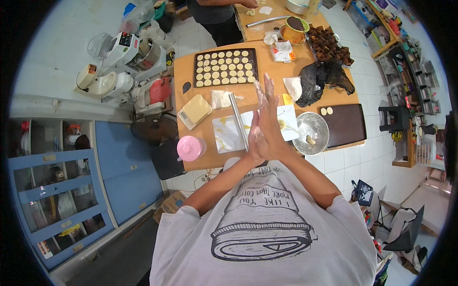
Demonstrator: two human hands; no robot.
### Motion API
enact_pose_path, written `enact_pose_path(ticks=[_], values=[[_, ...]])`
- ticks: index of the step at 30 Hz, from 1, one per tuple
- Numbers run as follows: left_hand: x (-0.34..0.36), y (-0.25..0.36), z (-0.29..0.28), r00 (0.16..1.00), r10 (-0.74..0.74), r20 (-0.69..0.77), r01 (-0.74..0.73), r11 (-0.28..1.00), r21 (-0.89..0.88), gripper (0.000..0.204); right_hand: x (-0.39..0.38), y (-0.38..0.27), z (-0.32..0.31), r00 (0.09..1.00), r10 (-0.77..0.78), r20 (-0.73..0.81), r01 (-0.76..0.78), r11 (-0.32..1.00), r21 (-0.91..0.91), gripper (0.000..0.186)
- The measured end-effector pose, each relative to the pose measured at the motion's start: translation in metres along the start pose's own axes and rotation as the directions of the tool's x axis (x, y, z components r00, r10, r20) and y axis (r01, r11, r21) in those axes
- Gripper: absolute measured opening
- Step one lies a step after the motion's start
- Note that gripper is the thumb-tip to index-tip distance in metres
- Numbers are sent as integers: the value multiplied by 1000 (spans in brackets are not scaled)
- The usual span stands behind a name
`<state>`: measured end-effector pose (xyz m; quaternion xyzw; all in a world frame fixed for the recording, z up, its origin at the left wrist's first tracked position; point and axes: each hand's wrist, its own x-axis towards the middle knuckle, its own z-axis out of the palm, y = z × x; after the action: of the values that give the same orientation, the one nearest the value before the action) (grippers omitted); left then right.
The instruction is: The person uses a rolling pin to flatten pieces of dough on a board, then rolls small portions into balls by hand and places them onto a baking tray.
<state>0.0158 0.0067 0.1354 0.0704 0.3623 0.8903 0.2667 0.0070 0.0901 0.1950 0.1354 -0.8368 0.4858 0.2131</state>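
My left hand [256, 139] and my right hand [272, 121] are raised above the table, palm against palm. Their fingers stretch out straight, with white flour on them. Whatever may lie between the palms is hidden. Beneath them a white marbled sheet [224, 128] bears a metal rolling rod [238, 121]. To the right is a steel bowl [318, 125] with a small piece of dough [310, 140] inside. A dark baking tray [346, 126] beside it carries two pale dough rounds [326, 111]. Farther off, another tray [195, 71] holds rows of similar dough rounds [223, 67].
A pink lidded container [191, 148] and a kitchen scale [194, 112] stand at the table's left. Flour bags [221, 99], a black plastic bag [317, 83] and brown paper cups [329, 45] crowd the surface. Across the table stands another person [214, 14].
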Motion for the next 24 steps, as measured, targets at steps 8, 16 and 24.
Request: enact_pose_path(ticks=[8, 16, 24], values=[[4, 47, 55, 999, 23, -41, -34, 961, -273, 90, 5, 17, -7, 995, 99, 3, -98, 991, -96, 81], [30, 52, 44, 988, 154, 20, -151, 982, -111, 97, 0, -6, 0, 998, -55, -28, 51, 993, -108, 85], [20, 35, 42, 988, 151, 22, -152, 987, 49, 99, 15, -14, -8, 997, 76, -6, -76, 993, -87, 85]])
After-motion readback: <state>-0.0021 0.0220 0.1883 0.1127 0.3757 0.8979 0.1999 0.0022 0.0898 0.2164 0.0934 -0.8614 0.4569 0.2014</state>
